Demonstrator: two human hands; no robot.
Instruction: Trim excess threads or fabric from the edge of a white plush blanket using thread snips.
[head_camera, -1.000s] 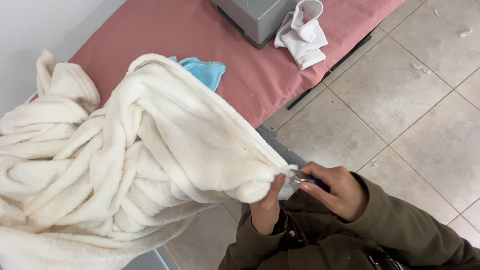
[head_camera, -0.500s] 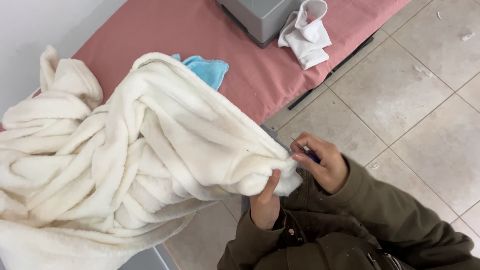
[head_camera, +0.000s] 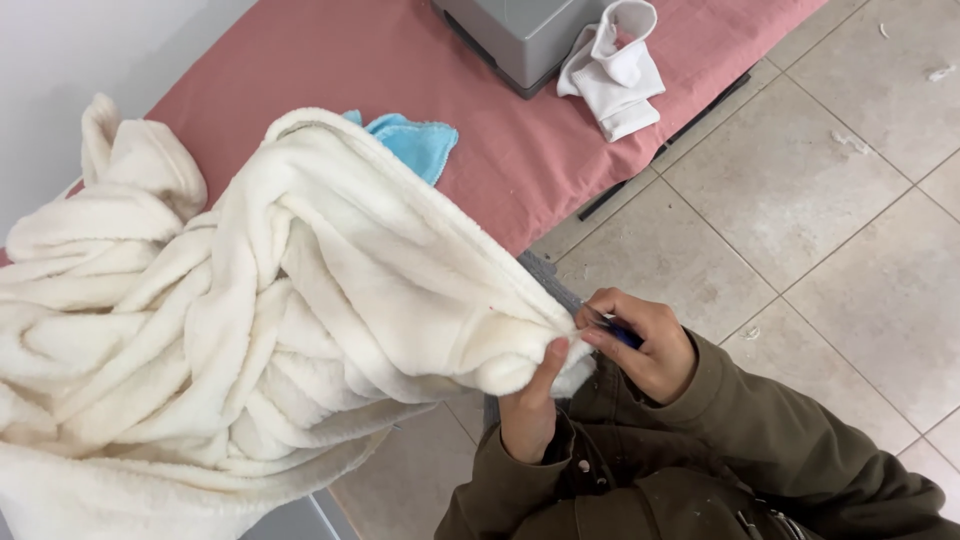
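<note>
left hand (head_camera: 530, 410) pinches the edge of the cream fleece blanket (head_camera: 260, 330), thumb up; right hand (head_camera: 640, 345), just beside, is curled around a small blue tool (head_camera: 622, 337). beyond them, a pink-covered board (head_camera: 520, 160) over a tiled floor (head_camera: 830, 240).

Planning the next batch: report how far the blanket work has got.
Done: nothing visibly finished. In hand: left hand pinches the blanket edge; right hand holds a blue tool against it. Left: the rest lies bunched on the pink table; blue cloth and white cloth lie untouched.
</note>
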